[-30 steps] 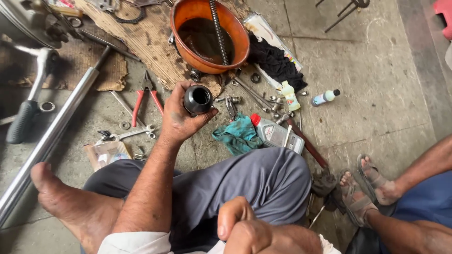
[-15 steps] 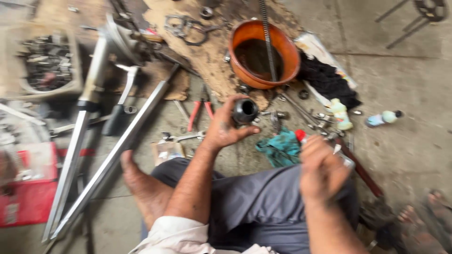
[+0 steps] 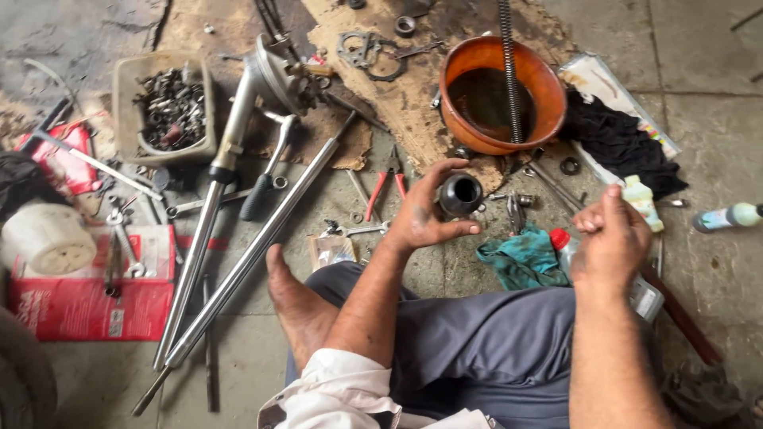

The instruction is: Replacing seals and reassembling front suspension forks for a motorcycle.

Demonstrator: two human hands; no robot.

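**Dark round part held up over a littered workshop floor**

We start at the fingers [image 3: 453,171] of the left hand [image 3: 421,218], near the middle of the frame: they curl around a small dark cup-shaped part [image 3: 460,195], thumb below and fingertips above, its open mouth turned toward us. The right hand [image 3: 610,238], at centre right, is loosely curled with the fingertips drawn together; we cannot tell whether it grips anything.

Just below and between the hands we see a teal rag [image 3: 522,260] on the concrete floor [image 3: 715,119], and beside it a small bottle with a red cap [image 3: 561,240]. Left of the held part lie red-handled pliers [image 3: 387,184]. Above it, in the upper middle, an orange basin [image 3: 502,94] holds dark liquid, with a long coil spring [image 3: 509,67] standing in it. A black cloth [image 3: 616,147] lies to the basin's right.

Further left, two long chrome tubes [image 3: 238,262] run diagonally across the floor, past a bare foot [image 3: 298,306]. In the upper left sits a tray of small metal parts [image 3: 168,107]; at the lower left, a red box [image 3: 83,294].
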